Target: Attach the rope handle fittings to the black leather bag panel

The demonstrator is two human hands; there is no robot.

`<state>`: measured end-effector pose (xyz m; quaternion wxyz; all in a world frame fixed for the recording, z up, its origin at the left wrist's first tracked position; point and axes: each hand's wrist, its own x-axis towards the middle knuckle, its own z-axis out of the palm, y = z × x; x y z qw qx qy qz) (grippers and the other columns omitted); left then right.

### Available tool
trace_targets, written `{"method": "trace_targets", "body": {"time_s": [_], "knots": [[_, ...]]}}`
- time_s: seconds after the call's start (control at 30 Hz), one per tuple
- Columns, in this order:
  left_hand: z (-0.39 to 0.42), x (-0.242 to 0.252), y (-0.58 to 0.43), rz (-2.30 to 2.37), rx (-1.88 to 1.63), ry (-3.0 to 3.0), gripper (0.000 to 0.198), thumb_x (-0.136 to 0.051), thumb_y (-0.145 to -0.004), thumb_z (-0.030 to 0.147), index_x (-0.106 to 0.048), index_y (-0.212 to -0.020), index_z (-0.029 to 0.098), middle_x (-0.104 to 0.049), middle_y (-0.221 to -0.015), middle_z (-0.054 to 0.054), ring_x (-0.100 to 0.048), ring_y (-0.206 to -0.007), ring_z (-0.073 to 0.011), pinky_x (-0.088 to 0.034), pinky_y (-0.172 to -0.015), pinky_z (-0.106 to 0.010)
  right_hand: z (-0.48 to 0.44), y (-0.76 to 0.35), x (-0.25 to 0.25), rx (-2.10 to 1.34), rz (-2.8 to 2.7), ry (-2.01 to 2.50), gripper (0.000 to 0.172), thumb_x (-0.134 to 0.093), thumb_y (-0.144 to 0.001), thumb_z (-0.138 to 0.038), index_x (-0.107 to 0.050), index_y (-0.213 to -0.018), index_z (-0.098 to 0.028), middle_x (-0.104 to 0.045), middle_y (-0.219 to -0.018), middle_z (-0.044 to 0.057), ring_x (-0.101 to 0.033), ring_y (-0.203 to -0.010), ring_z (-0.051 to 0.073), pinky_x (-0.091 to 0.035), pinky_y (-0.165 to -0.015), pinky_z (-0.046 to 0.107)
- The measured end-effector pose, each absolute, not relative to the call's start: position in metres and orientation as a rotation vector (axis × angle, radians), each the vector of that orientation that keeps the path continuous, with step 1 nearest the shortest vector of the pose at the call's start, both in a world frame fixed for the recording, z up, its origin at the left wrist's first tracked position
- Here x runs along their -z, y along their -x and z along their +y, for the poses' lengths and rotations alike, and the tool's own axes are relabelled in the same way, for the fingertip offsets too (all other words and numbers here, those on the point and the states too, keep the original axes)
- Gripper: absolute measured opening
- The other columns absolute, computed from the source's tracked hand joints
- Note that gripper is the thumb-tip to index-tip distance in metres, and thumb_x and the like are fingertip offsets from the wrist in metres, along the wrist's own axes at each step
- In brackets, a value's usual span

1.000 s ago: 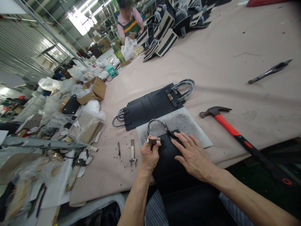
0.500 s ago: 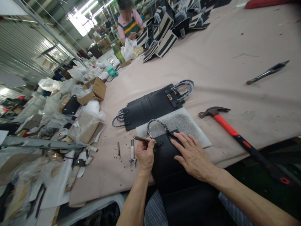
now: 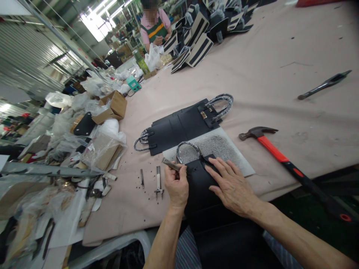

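Note:
A black leather bag panel (image 3: 200,186) with a wrapped loop handle (image 3: 187,147) lies at the table's near edge, partly on a grey speckled mat (image 3: 224,147). My right hand (image 3: 231,185) rests flat on the panel, fingers spread. My left hand (image 3: 176,184) is closed in a pinch on a small flat metal tool (image 3: 170,164) at the panel's left edge, close to the handle's base.
Behind the mat lies a stack of black bag panels (image 3: 179,125) with handles. A red-handled hammer (image 3: 277,155) lies to the right, a dark tool (image 3: 324,86) farther right. Small metal punches (image 3: 157,181) sit left of my hand. Boxes and plastic clutter (image 3: 84,134) fill the left. A person (image 3: 154,24) works at the far end.
My left hand turned the metal tool: it lay across the fingers, then pointed left, and now angles up-left at the panel's edge. My right hand stayed flat on the panel.

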<state>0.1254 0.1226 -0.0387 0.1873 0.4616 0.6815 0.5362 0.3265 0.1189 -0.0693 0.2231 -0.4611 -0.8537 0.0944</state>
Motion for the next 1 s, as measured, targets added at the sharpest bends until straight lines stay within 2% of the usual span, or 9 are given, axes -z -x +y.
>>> {"method": "trace_targets", "body": {"time_s": [0.23, 0.43, 0.57, 1.0], "knots": [[0.107, 0.041, -0.113, 1.777, -1.350, -1.395, 0.042, -0.064, -0.094, 0.026, -0.051, -0.134, 0.021, -0.074, -0.106, -0.006, -0.072, -0.099, -0.0181, -0.057, -0.093, -0.033, 0.119, -0.327, 0.070, -0.257, -2.355, 1.277, 0.053, -0.053, -0.097, -0.030, -0.051, -0.149, -0.019, -0.036, -0.164, 0.011, -0.029, -0.152, 0.031, -0.026, -0.124, 0.056], [0.111, 0.030, -0.100, 1.749, -1.227, -1.423, 0.023, -0.068, -0.090, 0.025, -0.067, -0.112, 0.022, -0.076, -0.102, -0.004, -0.072, -0.099, -0.0201, -0.054, -0.097, -0.035, 0.119, -0.326, 0.069, -0.267, -2.346, 1.279, 0.052, -0.053, -0.097, -0.031, -0.052, -0.148, -0.019, -0.036, -0.164, 0.011, -0.029, -0.152, 0.032, -0.025, -0.124, 0.056], [0.125, 0.029, -0.104, 1.705, -1.259, -1.434, 0.017, -0.071, -0.088, 0.026, -0.071, -0.104, 0.021, -0.077, -0.102, -0.004, -0.072, -0.099, -0.0205, -0.054, -0.096, -0.035, 0.119, -0.326, 0.069, -0.262, -2.351, 1.283, 0.053, -0.054, -0.096, -0.030, -0.052, -0.148, -0.019, -0.036, -0.164, 0.011, -0.028, -0.153, 0.031, -0.025, -0.125, 0.056], [0.133, 0.043, -0.108, 1.614, -1.353, -1.317, 0.021, -0.069, -0.089, 0.029, -0.065, -0.107, 0.019, -0.079, -0.096, -0.006, -0.076, -0.093, -0.0205, -0.060, -0.089, -0.034, 0.119, -0.327, 0.066, -0.267, -2.361, 1.286, 0.054, -0.055, -0.096, -0.029, -0.051, -0.148, -0.019, -0.038, -0.163, 0.012, -0.029, -0.152, 0.032, -0.026, -0.124, 0.056]]}}
